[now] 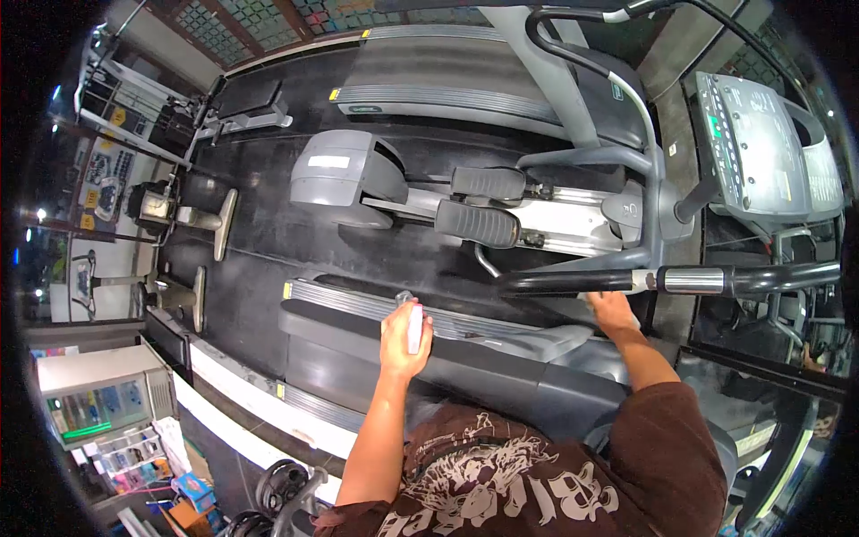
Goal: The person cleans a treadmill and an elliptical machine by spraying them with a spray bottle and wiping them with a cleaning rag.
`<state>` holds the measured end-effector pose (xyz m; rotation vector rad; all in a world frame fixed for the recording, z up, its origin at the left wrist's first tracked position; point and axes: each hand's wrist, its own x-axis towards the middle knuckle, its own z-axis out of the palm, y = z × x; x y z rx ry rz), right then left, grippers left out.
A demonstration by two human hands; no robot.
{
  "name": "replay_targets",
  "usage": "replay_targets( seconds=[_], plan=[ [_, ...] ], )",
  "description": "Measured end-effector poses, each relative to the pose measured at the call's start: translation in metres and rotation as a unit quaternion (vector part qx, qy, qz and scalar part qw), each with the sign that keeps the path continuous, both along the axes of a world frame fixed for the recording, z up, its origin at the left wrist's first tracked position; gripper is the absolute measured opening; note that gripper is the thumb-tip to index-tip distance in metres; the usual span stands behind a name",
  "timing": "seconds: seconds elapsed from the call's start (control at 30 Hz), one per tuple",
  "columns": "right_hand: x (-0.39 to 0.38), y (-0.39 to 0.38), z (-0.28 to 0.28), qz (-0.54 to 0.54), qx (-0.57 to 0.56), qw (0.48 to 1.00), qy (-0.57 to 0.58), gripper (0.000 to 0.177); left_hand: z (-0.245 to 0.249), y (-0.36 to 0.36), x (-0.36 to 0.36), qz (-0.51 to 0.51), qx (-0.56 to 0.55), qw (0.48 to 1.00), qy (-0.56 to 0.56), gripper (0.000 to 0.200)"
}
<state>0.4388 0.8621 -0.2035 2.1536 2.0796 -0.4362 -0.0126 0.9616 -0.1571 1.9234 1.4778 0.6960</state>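
Note:
My left hand [403, 345] is closed around a small white spray bottle [414, 329] with a greyish top, held upright over the near treadmill [456, 356]. My right hand [614, 313] reaches forward beneath the black handlebar [573, 283] of the elliptical trainer. Its fingers are bent around something pale, like a cloth [586, 297], mostly hidden by the hand and bar. The elliptical's two grey pedals [479, 224] and its rounded housing [335, 174] lie beyond my hands.
Another treadmill [438, 67] stands across the black floor. The elliptical's console [756, 148] rises at the right. A bench [250, 106] and a weight machine frame [134, 134] are at far left. Weight plates [282, 483] and a glass-front fridge [98, 407] are at lower left.

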Motion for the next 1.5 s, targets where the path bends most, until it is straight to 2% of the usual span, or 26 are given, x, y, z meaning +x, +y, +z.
replay_targets(
  seconds=[0.03, 0.13, 0.27, 0.33, 0.4, 0.43, 0.47, 0.5, 0.57, 0.6, 0.67, 0.73, 0.8, 0.93, 0.97, 1.0, 1.03, 1.13, 1.2, 1.23, 1.3, 1.37, 1.43, 1.5],
  plan=[
    [0.012, -0.006, -0.011, 0.03, 0.09, 0.996, -0.006, 0.026, 0.0, -0.002, 0.0, 0.003, 0.002, 1.0, -0.001, 0.039],
    [0.042, -0.02, -0.03, -0.077, 0.011, 0.996, -0.036, 0.025, -0.003, -0.001, -0.001, 0.0, -0.017, 1.0, 0.009, 0.039],
    [0.058, -0.02, -0.035, -0.089, 0.022, 0.995, 0.026, 0.021, -0.008, -0.001, -0.002, -0.004, -0.008, 1.0, 0.016, 0.039],
    [0.065, -0.016, -0.036, -0.171, -0.043, 0.984, 0.008, 0.02, -0.003, -0.001, 0.0, 0.001, -0.004, 1.0, 0.014, 0.04],
    [0.078, -0.014, -0.034, -0.28, -0.133, 0.951, -0.006, 0.025, 0.0, -0.001, 0.001, -0.002, -0.003, 1.0, 0.008, 0.041],
    [0.104, -0.031, -0.069, -0.287, -0.109, 0.952, -0.004, 0.04, 0.0, -0.001, 0.003, 0.0, 0.041, 0.999, 0.001, 0.04],
    [0.137, -0.045, -0.104, -0.243, -0.108, 0.964, 0.005, 0.055, 0.0, 0.0, 0.005, 0.004, 0.032, 0.999, -0.008, 0.039],
    [0.148, -0.053, -0.121, -0.288, -0.053, 0.954, 0.064, 0.055, 0.001, 0.0, 0.005, 0.009, 0.021, 1.0, -0.017, 0.038],
    [0.159, -0.055, -0.143, -0.295, 0.005, 0.951, 0.092, 0.053, 0.012, -0.001, 0.012, 0.019, 0.015, 1.0, -0.006, 0.036],
    [0.162, -0.06, -0.152, -0.265, 0.005, 0.962, 0.063, 0.051, 0.015, -0.003, 0.013, 0.023, 0.012, 1.0, -0.006, 0.036],
    [0.157, -0.052, -0.155, -0.294, 0.01, 0.956, 0.017, 0.045, 0.019, 0.0, 0.018, 0.022, 0.01, 1.0, -0.012, 0.035],
    [0.156, -0.039, -0.155, -0.35, 0.014, 0.936, -0.034, 0.039, 0.016, 0.003, 0.018, 0.008, -0.022, 0.997, -0.067, 0.033],
    [0.155, -0.021, -0.156, -0.408, 0.016, 0.909, -0.08, 0.034, 0.008, 0.0, 0.016, 0.025, -0.024, 0.999, -0.008, 0.033],
    [0.17, -0.006, -0.188, -0.499, 0.01, 0.855, -0.139, 0.027, 0.01, 0.001, 0.018, 0.017, -0.038, 0.999, 0.01, 0.034],
    [0.181, -0.004, -0.203, -0.522, 0.005, 0.845, -0.117, 0.031, 0.009, 0.002, 0.019, 0.016, -0.029, 0.999, 0.012, 0.034],
    [0.182, 0.0, -0.215, -0.578, 0.025, 0.805, -0.127, 0.034, 0.009, 0.002, 0.018, 0.017, -0.024, 0.999, 0.016, 0.035],
    [0.181, -0.001, -0.208, -0.532, -0.017, 0.838, -0.122, 0.039, 0.012, 0.002, 0.021, 0.028, -0.048, 0.998, 0.025, 0.037],
    [0.172, 0.015, -0.153, -0.634, -0.027, 0.773, -0.026, 0.05, 0.016, 0.003, 0.024, 0.042, -0.068, 0.997, 0.02, 0.038],
    [0.183, 0.013, -0.151, -0.61, -0.054, 0.791, -0.007, 0.048, 0.014, 0.004, 0.025, 0.037, -0.046, 0.998, 0.023, 0.038],
    [0.187, 0.017, -0.147, -0.639, -0.061, 0.767, 0.017, 0.046, 0.009, 0.003, 0.023, 0.037, -0.039, 0.999, 0.006, 0.038],
    [0.196, 0.017, -0.161, -0.644, -0.055, 0.763, -0.006, 0.043, 0.001, 0.003, 0.019, 0.027, -0.022, 0.999, -0.002, 0.039],
    [0.214, 0.01, -0.181, -0.627, -0.066, 0.776, -0.019, 0.043, 0.005, 0.004, 0.025, 0.052, -0.065, 0.996, -0.018, 0.037],
    [0.227, 0.005, -0.204, -0.63, -0.024, 0.774, -0.058, 0.045, 0.01, 0.004, 0.028, 0.071, -0.1, 0.992, -0.035, 0.032],
    [0.231, 0.003, -0.208, -0.644, 0.012, 0.762, -0.061, 0.05, 0.005, 0.004, 0.023, 0.044, -0.076, 0.996, -0.016, 0.029]
  ],
)
